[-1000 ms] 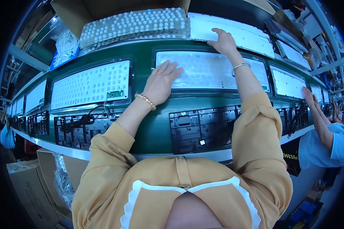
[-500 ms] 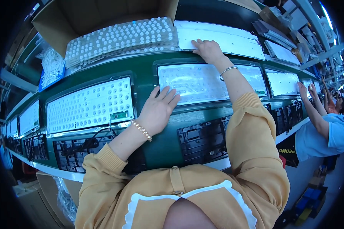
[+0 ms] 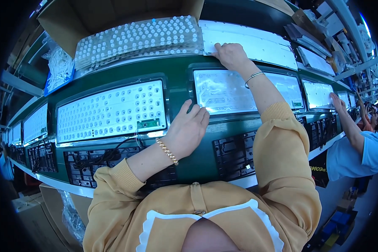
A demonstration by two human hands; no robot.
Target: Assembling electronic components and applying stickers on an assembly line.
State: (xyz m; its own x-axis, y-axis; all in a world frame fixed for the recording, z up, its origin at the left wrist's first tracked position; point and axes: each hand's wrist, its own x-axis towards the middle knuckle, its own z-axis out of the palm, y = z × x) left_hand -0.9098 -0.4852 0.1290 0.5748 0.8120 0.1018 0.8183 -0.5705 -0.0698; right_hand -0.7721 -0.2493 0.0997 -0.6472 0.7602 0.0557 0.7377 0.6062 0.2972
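Observation:
My right hand (image 3: 231, 56) reaches to the far side with its fingers curled on the left end of a white flat plate (image 3: 250, 42), which lies on a stack. My left hand (image 3: 188, 131), fingers loosely bent and apart, is at the lower left corner of a clear tray (image 3: 198, 110). In that tray lies a pale panel covered by a translucent sheet (image 3: 224, 90); my right forearm hides part of it. Left of my left hand, another tray holds a white panel with rows of round domes (image 3: 109, 110) and a small green circuit board (image 3: 148, 123).
Dome-studded translucent sheets (image 3: 138, 40) are stacked before an open cardboard box (image 3: 113, 12). A blue bin (image 3: 59, 80) holds white pieces. Black keyboard frames (image 3: 233, 153) line the near edge of the green bench (image 3: 178, 90). At right, a co-worker in light blue (image 3: 353, 155) handles another tray.
The trays and black frames have shifted right in the picture. My left hand has moved right, its fingers less spread. My right fingers have curled at the plate's end.

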